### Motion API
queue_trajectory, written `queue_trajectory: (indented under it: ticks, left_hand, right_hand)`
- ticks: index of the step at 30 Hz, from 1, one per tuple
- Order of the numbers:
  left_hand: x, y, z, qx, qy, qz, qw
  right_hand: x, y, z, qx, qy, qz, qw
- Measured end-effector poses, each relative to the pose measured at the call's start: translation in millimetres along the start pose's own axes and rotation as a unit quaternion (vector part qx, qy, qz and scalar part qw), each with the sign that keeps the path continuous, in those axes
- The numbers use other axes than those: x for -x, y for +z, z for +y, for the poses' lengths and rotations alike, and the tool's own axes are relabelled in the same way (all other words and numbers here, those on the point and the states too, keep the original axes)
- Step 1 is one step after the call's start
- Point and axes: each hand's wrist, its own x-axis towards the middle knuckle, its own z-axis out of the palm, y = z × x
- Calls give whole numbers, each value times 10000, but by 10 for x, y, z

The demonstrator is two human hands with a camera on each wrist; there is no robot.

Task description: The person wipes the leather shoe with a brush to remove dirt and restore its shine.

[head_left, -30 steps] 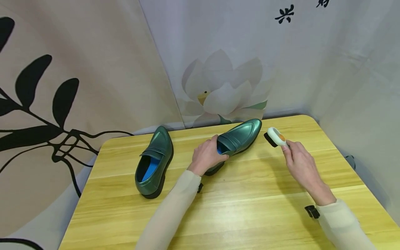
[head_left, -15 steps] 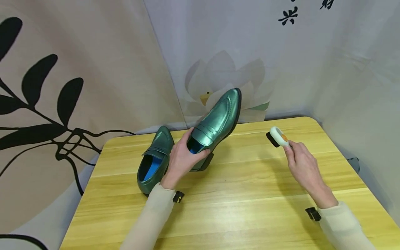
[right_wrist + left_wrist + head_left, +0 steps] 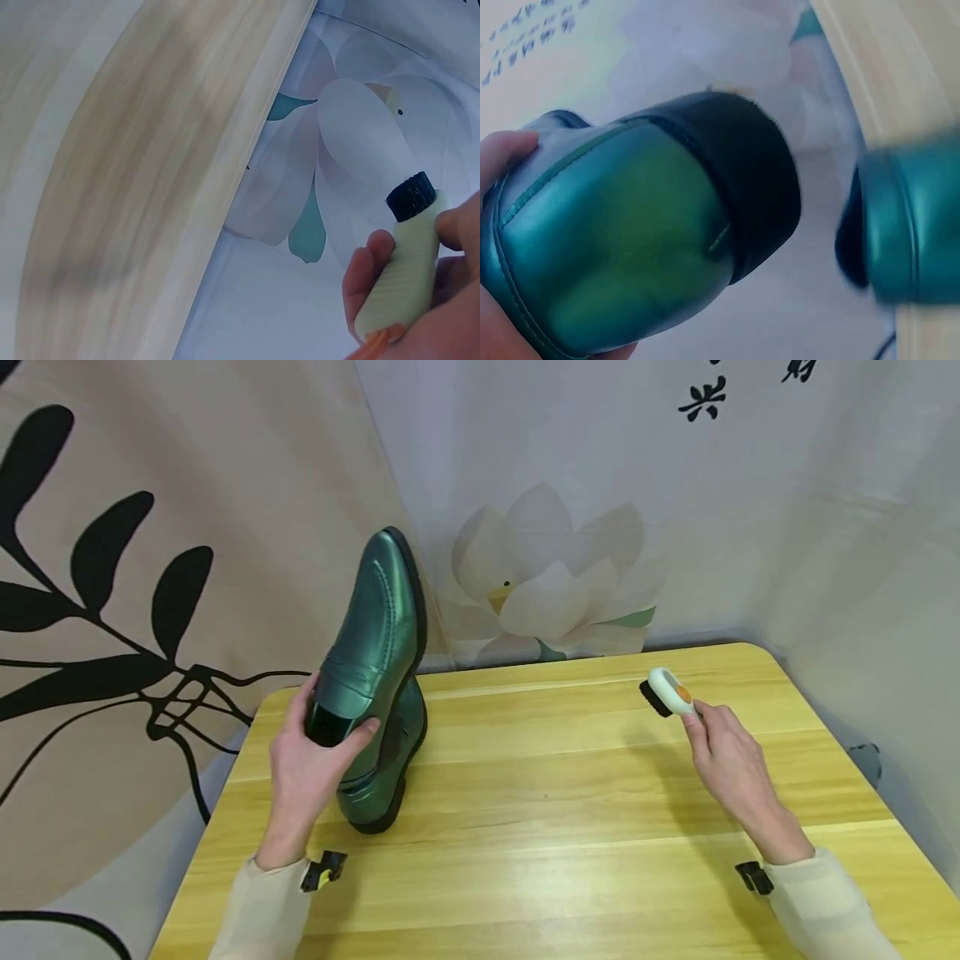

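Observation:
My left hand (image 3: 300,768) grips a metallic green penny loafer (image 3: 375,635) near its heel opening, with the thumb on the near side. The held loafer is tilted toe-up above the table's left part. A matching loafer (image 3: 382,789) stands on the tabletop behind it, partly hidden by it. The left wrist view shows the held shoe's heel end (image 3: 622,232) close up, with the other loafer (image 3: 922,225) blurred at the right. In my right hand (image 3: 731,768) is a small white brush (image 3: 666,685) with black bristles and an orange patch, held by its handle above the table's right side.
The wooden table (image 3: 555,827) has rounded far corners. Close behind its far edge hangs a printed curtain (image 3: 570,568) with flower and leaf patterns, and curtain also runs along the right side.
My left hand has lifted the loafer off the table and carried it left, tilting its toe up, until it overlaps the other loafer in view. The right hand and brush stay nearly still.

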Motion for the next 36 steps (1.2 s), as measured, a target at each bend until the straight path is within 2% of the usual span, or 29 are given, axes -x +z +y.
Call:
queue_trajectory:
  ticks: [3, 6, 9, 12, 15, 18, 22, 26, 29, 36]
  left_hand:
    - [-2, -258, -92, -69, -350, 24, 9994]
    - [-8, -490, -230, -352, -702, 27, 9969]
    - [-10, -646, -398, -894, -884, 66, 9920]
    - [-27, -728, -570, -1397, -960, -15, 9855]
    - [-79, -767, -747, -1966, -1066, -315, 9742]
    - [-158, -775, -926, -2446, -1237, -808, 9583]
    - [-257, -734, -1150, -2725, -1475, -1374, 9408]
    - [-354, -685, -1333, -2984, -1480, -1751, 9265]
    - [-422, -676, -1391, -3146, -1410, -2003, 9171]
    - [-546, -588, -1317, -3316, -1395, -2332, 9035]
  right_hand:
    - [0, 4, -3, 9, 3, -20, 10000]
    - [-1, 11, -8, 26, -20, -14, 10000]
    - [3, 18, -14, 38, -49, 2, 10000]
    - [8, 24, -17, 45, -60, -1, 10000]
    - [12, 34, -18, 56, -72, -3, 10000]
    - [13, 46, -17, 70, -97, -5, 9999]
    - [15, 57, -13, 85, -87, -37, 9999]
    - [14, 66, -7, 106, -62, -94, 9999]
    - [10, 77, -6, 129, -82, -137, 9998]
    - [2, 97, -11, 139, -153, -152, 9997]
